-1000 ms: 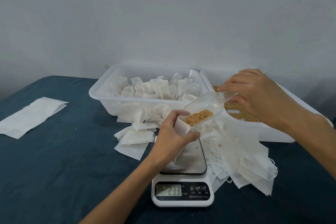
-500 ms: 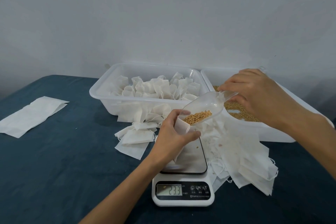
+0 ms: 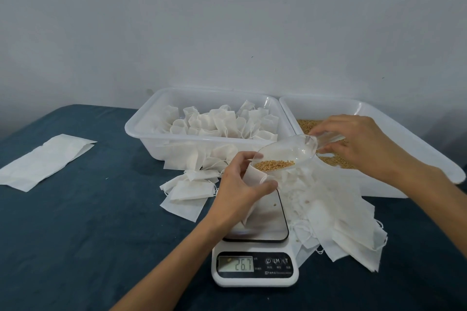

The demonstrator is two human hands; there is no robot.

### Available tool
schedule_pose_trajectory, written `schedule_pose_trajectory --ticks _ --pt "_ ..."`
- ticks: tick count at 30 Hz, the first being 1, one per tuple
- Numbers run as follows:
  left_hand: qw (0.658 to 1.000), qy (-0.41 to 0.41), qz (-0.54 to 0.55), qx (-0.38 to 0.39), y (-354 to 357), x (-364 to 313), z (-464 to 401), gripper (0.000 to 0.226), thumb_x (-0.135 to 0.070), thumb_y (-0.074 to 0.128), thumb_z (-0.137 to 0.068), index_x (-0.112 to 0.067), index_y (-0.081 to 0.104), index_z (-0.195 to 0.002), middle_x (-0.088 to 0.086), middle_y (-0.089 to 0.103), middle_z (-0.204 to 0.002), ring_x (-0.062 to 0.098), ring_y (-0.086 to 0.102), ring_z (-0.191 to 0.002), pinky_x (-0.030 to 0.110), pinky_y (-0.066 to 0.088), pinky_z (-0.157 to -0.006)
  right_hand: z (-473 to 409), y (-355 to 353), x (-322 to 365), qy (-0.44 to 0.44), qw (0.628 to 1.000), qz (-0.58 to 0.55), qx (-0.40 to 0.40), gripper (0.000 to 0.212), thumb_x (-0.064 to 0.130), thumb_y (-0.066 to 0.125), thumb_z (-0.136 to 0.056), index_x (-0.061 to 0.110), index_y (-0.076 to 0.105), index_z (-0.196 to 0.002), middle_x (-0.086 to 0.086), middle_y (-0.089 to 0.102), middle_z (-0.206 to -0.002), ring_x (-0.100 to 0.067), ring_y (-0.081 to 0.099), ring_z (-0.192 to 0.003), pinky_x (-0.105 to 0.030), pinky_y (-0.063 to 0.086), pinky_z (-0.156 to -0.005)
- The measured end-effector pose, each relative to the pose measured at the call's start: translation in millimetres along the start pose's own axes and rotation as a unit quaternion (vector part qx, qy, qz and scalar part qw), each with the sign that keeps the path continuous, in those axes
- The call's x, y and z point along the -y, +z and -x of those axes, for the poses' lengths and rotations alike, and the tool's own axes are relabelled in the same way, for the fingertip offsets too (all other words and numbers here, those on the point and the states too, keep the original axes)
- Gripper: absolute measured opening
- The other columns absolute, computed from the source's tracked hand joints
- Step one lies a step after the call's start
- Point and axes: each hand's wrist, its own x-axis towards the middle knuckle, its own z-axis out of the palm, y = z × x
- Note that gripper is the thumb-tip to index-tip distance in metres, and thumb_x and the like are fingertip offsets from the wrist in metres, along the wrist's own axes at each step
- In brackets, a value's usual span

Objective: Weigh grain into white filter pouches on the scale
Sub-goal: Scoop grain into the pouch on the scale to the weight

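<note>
My left hand (image 3: 238, 185) grips a white filter pouch (image 3: 255, 177) that stands on the plate of the white digital scale (image 3: 255, 267). The scale's display reads 26.7. My right hand (image 3: 353, 144) holds the handle of a clear plastic scoop (image 3: 288, 151), tipped down with its mouth at the pouch's opening. A small heap of golden grain (image 3: 274, 165) lies at the scoop's lip. More grain (image 3: 307, 125) lies in the right-hand white tub (image 3: 379, 113) under my right hand. A single grain lies on the scale plate.
A white tub (image 3: 141, 134) full of filled pouches stands behind the scale on the left. Flat unfilled pouches (image 3: 341, 217) are heaped right of the scale, a few more (image 3: 187, 192) lie to its left. A folded white sheet (image 3: 43, 159) lies far left on the dark blue table.
The scale reading rose from 23.3 to 26.7. Less grain is in the scoop, and what is left has slid to its lip. Both hands stayed about where they were.
</note>
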Motion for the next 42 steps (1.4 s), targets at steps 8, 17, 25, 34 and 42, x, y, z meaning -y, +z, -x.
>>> schedule_pose_trajectory --ticks 8,17,25,34,42 --pt "1.000 -0.003 0.013 -0.006 0 -3 2 0.059 -0.024 0.086 -0.069 -0.027 0.062 -0.123 0.000 0.075 -0.111 0.019 0.073 -0.099 0.026 0.058 -0.082 3 9 -16 0.046 0.998 -0.046 0.005 0.037 0.015 0.083 -0.079 0.041 0.071 -0.103 0.035 0.067 -0.103 0.007 0.064 -0.097 -0.023 0.053 -0.084" --pt "1.000 -0.013 0.015 -0.012 1 -6 3 0.055 -0.029 0.085 -0.070 -0.032 0.064 -0.120 -0.003 0.075 -0.105 0.020 0.072 -0.097 0.029 0.056 -0.081 -4 9 -73 0.254 0.967 -0.023 -0.025 0.032 0.016 0.085 -0.079 0.017 0.067 -0.105 0.003 0.067 -0.099 -0.010 0.062 -0.092 -0.024 0.044 -0.080" --pt "1.000 -0.018 0.007 -0.005 2 -8 5 0.054 -0.030 0.084 -0.072 -0.032 0.063 -0.122 0.001 0.075 -0.108 0.022 0.072 -0.097 0.026 0.057 -0.078 -14 36 -115 0.376 0.906 0.137 0.135 0.018 0.013 0.086 -0.077 0.010 0.074 -0.090 -0.009 0.070 -0.097 -0.025 0.062 -0.088 -0.033 0.049 -0.075" --pt "1.000 -0.017 -0.008 0.002 2 -7 4 0.052 -0.032 0.083 -0.073 -0.035 0.063 -0.120 0.004 0.075 -0.108 0.020 0.073 -0.092 0.026 0.057 -0.076 -16 48 -127 0.382 0.887 0.181 0.186 0.025 0.026 0.090 -0.072 0.012 0.074 -0.086 -0.006 0.069 -0.090 -0.018 0.060 -0.078 -0.033 0.056 -0.077" --pt "0.999 0.017 -0.038 0.008 0 -3 4 0.033 -0.008 0.077 -0.093 -0.026 0.067 -0.117 -0.005 0.080 -0.100 0.010 0.074 -0.095 0.018 0.053 -0.083 -16 50 -129 0.375 0.889 0.176 0.195 0.025 0.025 0.086 -0.074 0.015 0.072 -0.092 -0.004 0.067 -0.094 -0.021 0.063 -0.087 -0.039 0.057 -0.087"
